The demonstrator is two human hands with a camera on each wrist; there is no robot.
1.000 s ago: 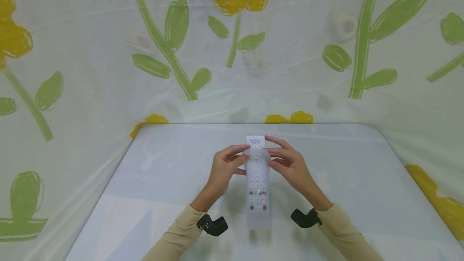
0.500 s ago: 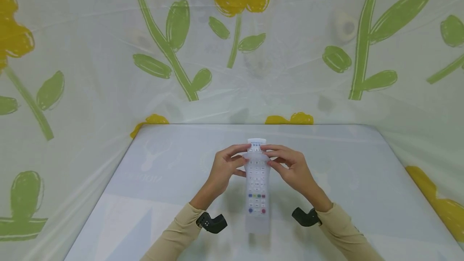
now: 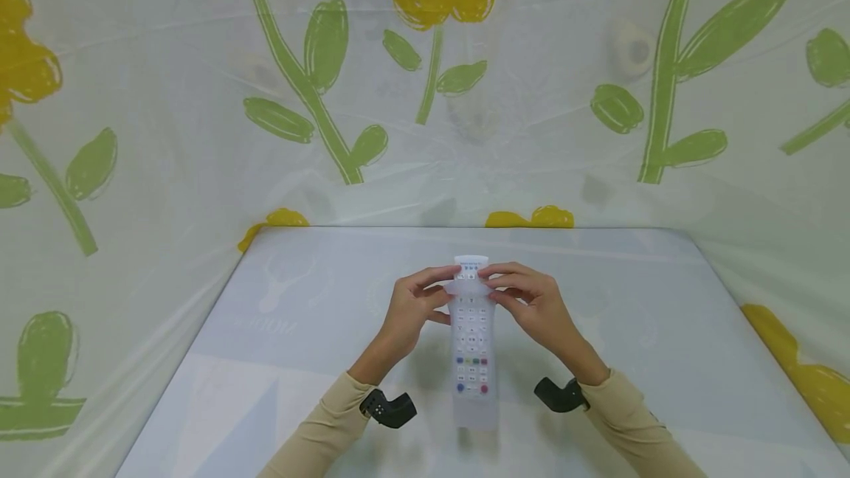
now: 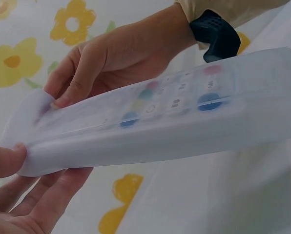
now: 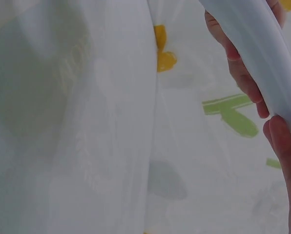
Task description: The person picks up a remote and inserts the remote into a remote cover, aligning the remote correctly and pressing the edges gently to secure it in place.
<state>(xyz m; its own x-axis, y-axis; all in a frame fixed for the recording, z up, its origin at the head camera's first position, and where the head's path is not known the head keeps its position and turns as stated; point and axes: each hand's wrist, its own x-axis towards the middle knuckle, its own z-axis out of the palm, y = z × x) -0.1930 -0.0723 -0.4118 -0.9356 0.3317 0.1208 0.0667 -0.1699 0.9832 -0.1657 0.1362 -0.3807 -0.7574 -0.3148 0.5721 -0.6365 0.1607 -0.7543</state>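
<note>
Flower-print sheet (image 3: 544, 94) hangs beyond both hands and off to either side, yellow blooms and green stems on white. Pale tabletop (image 3: 319, 330) sits below the hands. Left hand (image 3: 412, 306) and right hand (image 3: 534, 306) are apart, facing each other, both clamped on one item: left pinches the left edge of a translucent cover (image 3: 473, 349) near its flared mouth, right pinches the right edge opposite.

White remote control (image 3: 471, 267) is between my hands, mostly inside that cover. Its far end, with blue print, sticks out bare past the mouth, level with my index fingers. Rest of it runs from the hands toward me: button rows show through, incl. a coloured row and one blue plus one red button nearest me. Cover's closed-looking tail extends past the remote on my side of the hands. Left wrist view has the pair held up off the table, my thumbs at the flare, fingers under the near edge. Right wrist view: only smooth underside between the fingers.

Black wrist units (image 3: 388, 409) and beige shirt sleeves (image 3: 319, 430) sit behind each hand.
</note>
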